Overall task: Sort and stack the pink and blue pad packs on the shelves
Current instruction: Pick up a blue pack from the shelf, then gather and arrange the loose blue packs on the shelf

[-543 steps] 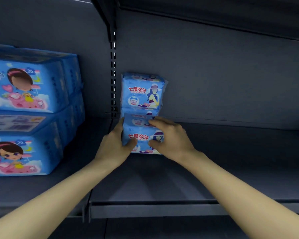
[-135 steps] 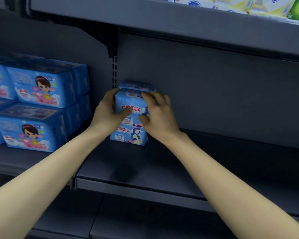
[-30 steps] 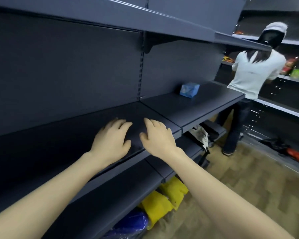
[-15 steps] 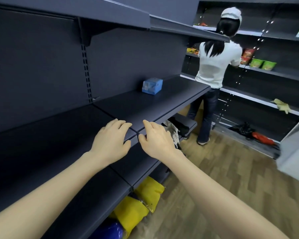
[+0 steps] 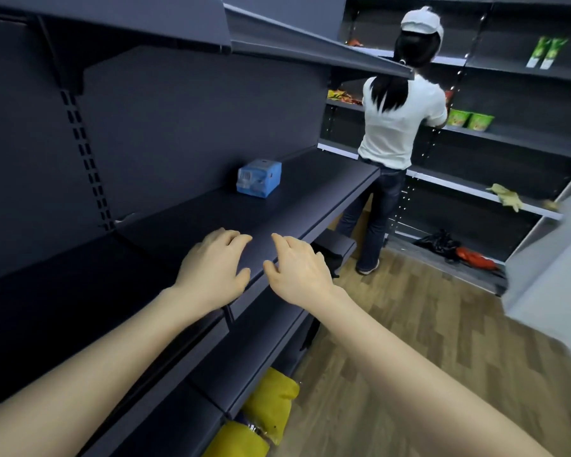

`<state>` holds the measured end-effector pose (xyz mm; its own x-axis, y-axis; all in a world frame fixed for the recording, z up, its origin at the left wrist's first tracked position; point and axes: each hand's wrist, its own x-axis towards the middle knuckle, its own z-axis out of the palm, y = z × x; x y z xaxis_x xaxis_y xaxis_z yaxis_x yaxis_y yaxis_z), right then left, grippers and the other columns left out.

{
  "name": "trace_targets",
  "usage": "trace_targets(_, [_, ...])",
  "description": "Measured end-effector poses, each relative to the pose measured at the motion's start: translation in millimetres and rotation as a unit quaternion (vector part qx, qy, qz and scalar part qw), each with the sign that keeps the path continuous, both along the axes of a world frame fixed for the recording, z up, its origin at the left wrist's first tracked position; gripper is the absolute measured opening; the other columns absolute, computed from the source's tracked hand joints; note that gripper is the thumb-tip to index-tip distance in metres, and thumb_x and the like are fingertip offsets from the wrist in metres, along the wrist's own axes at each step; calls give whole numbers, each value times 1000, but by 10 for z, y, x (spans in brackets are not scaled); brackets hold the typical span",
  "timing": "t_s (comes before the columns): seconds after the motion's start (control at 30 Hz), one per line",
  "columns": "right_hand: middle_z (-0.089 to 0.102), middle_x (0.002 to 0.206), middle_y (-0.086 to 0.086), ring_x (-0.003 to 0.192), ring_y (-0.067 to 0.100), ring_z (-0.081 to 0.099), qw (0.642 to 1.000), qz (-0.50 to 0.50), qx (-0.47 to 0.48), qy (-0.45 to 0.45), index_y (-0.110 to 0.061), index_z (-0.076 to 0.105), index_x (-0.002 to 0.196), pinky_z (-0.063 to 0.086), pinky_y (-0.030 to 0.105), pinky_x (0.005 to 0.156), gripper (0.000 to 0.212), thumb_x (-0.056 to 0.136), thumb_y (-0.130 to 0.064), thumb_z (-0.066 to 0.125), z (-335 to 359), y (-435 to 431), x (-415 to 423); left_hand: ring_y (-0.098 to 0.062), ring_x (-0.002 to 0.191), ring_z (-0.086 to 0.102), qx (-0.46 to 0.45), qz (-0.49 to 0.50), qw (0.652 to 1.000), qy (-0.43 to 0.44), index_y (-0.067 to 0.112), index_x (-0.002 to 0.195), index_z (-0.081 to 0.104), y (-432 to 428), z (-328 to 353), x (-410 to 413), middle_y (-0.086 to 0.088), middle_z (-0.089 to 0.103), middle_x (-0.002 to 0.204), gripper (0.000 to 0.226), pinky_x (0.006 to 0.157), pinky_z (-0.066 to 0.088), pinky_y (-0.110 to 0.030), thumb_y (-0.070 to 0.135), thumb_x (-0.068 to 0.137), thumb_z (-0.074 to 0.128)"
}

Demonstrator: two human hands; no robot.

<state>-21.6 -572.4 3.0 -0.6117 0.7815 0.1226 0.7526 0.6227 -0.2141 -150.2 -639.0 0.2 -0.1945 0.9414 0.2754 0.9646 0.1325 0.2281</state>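
**Both hands empty at the shelf edge, blue pack sits further along**

Two bare forearms reach up from the bottom of the view, side by side, angled toward the shelving. The left hand [image 5: 211, 268] is palm down over the dark shelf [image 5: 310, 189], its fingers close together and loosely bent, the thumb lying toward the front lip. Nothing is in it. The right hand [image 5: 297, 268] is just beside it with a narrow gap between the two. It is palm down as well, the fingers slightly spread and gently curved, pointing along the shelf, and it grips nothing either. It lies over the front lip, and its wrist hangs out past the edge on the aisle side. Whether either palm actually touches the board, I cannot tell.

The blue pad pack [image 5: 258, 182] sits alone further along this same shelf, close to the back panel, barcode side toward the camera and well apart from both hands.

At the far shelving a person in a white shirt and cap [image 5: 399, 127] stands with their back turned. Yellow bags [image 5: 271, 400] lie under the lowest shelf, beside the wooden floor [image 5: 426, 324].
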Motion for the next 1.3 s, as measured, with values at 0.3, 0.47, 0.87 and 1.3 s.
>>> trace_targets(0.3, [41, 138, 5, 128, 27, 35, 1000, -15, 2, 8, -12, 26, 143, 32, 47, 99, 52, 96, -32, 37, 81, 669, -256, -18, 133, 30, 0, -3, 999, -32, 15, 141, 35, 723, 65, -241, 0, 37, 143, 55, 100, 38, -34, 24, 90, 54])
trace_targets(0.47, [45, 134, 6, 125, 29, 38, 1000, -15, 0, 19, -12, 32, 138, 35, 47, 97, 48, 95, -31, 39, 61, 966, -321, -19, 135, 28, -9, 6, 999, -33, 15, 142, 34, 1033, 38, -305, -1, 36, 145, 57, 103, 35, -35, 24, 90, 55])
trace_targets(0.87, [43, 135, 7, 125, 30, 37, 999, 35, -7, 1, -13, 33, 137, 35, 44, 94, 48, 94, -32, 40, 49, 1821, -382, -19, 135, 28, -8, 57, 998, -33, 17, 142, 32, 1767, 1, -271, -1, 33, 146, 57, 102, 34, -33, 27, 90, 55])
trace_targets(1.3, [43, 132, 11, 123, 31, 39, 994, 103, -21, -7, -13, 32, 138, 35, 43, 94, 49, 94, -32, 42, 22, 2821, -446, -20, 132, 32, -16, 149, 988, -43, 20, 143, 30, 2532, -69, -212, 0, 32, 145, 58, 97, 37, -33, 30, 90, 54])
